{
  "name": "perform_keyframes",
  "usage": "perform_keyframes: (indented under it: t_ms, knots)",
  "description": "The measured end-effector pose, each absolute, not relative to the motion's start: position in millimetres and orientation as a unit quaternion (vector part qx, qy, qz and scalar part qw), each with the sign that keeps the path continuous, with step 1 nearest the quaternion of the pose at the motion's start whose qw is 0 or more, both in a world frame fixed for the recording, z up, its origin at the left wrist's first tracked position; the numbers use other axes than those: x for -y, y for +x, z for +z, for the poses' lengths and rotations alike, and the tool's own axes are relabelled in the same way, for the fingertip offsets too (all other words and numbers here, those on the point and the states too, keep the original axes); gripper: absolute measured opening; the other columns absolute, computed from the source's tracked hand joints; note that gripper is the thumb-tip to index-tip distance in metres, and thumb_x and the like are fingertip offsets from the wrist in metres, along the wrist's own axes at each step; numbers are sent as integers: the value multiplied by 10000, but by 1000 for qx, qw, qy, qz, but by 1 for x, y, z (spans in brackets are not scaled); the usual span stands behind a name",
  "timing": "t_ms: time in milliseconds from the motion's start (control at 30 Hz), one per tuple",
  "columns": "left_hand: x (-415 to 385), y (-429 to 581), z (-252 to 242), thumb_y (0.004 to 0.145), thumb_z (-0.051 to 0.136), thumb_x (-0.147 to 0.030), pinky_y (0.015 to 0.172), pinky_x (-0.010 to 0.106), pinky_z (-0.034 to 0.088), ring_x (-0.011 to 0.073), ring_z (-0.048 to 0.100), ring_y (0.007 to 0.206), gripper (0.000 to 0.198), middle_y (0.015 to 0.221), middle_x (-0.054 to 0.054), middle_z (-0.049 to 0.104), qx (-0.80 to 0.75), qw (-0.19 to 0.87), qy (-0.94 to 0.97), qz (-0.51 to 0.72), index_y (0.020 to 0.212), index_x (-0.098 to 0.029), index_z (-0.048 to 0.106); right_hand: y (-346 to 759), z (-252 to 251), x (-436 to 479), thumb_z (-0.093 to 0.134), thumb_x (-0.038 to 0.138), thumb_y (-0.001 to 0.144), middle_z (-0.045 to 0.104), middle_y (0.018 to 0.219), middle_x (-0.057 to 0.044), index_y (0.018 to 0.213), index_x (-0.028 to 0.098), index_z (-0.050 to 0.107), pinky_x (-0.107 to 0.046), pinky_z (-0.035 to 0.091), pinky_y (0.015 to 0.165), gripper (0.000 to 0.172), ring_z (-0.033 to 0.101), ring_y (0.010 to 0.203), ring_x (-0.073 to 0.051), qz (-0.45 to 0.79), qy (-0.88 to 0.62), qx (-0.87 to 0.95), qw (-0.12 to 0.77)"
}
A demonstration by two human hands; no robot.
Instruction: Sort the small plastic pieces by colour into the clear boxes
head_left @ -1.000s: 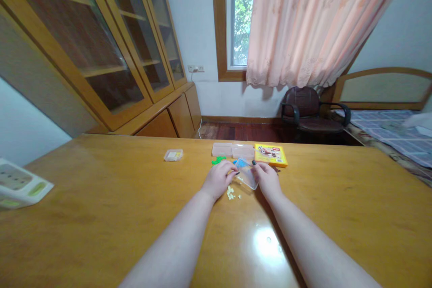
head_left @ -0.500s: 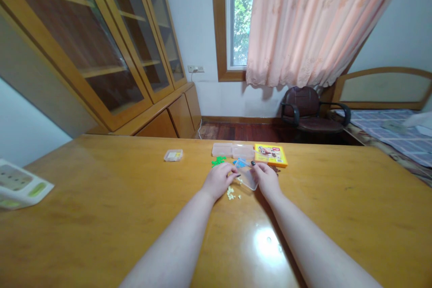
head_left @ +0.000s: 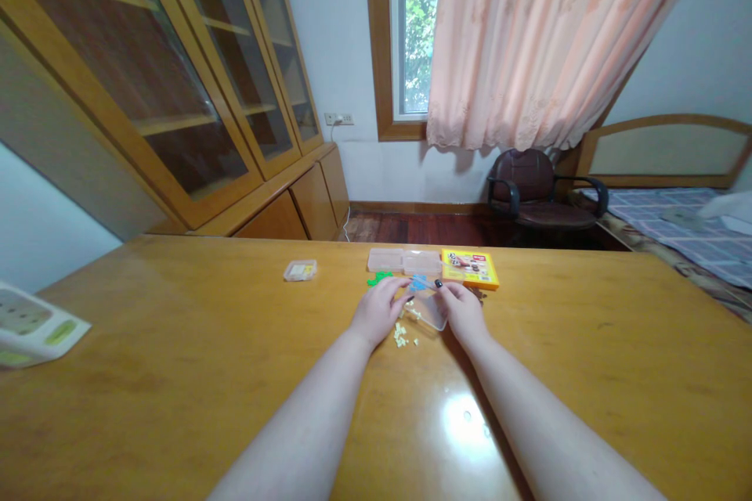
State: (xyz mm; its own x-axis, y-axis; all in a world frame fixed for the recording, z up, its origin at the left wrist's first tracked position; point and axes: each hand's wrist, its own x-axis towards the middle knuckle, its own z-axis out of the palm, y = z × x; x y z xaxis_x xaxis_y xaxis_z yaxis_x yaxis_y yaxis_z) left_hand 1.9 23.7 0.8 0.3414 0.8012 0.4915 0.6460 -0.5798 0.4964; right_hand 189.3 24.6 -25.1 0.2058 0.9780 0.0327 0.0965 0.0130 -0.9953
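My right hand (head_left: pixel 464 311) pinches the edge of a clear plastic box (head_left: pixel 433 315), which is tilted between my hands. My left hand (head_left: pixel 379 309) is closed, its fingertips at the left side of that box; whether it grips the rim or a small piece is too small to tell. Cream pieces (head_left: pixel 400 335) lie scattered on the table under and before the box. Green pieces (head_left: pixel 380 279) sit just beyond my left hand, blue pieces (head_left: pixel 418 282) behind the box, and brown pieces (head_left: pixel 480 296) beside my right hand, partly hidden.
Two clear trays (head_left: pixel 385 260) and a yellow box (head_left: pixel 470 268) stand near the far edge of the wooden table (head_left: pixel 205 376). A small clear case (head_left: pixel 300 270) lies to the left. A white-green object (head_left: pixel 41 325) is at the far left; a chair (head_left: pixel 532 188) stands beyond.
My left fingertips have shifted slightly up along the box's left side. More cream pieces show below them. The view has moved a little.
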Motion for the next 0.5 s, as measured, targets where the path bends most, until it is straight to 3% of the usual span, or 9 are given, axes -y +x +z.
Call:
perform_keyframes:
  t_ms: [200,333,500]
  knots:
    - [-26,-12,7,869,472,-259,813,306,472,168,573,899,169,964,45,613,-510,113,789,323,990,-191,567,191,-24,-27,615,490,675,634,642,-41,693,157,638,-257,371,520,335,507,543,-151,430,-571,420,559]
    - [-25,-16,10,859,465,-241,765,291,462,171,580,846,145,913,39,626,-540,115,800,234,886,-200,602,193,-24,-29,631,518,654,635,622,-44,712,151,643,-255,369,504,371,509,524,-147,437,-569,374,587]
    - [-24,-16,6,838,509,-244,799,288,451,178,588,883,149,934,37,642,-520,128,829,161,905,-221,639,192,-19,-29,663,524,619,641,618,-41,703,149,645,-259,380,510,385,521,525,-145,448,-565,346,600]
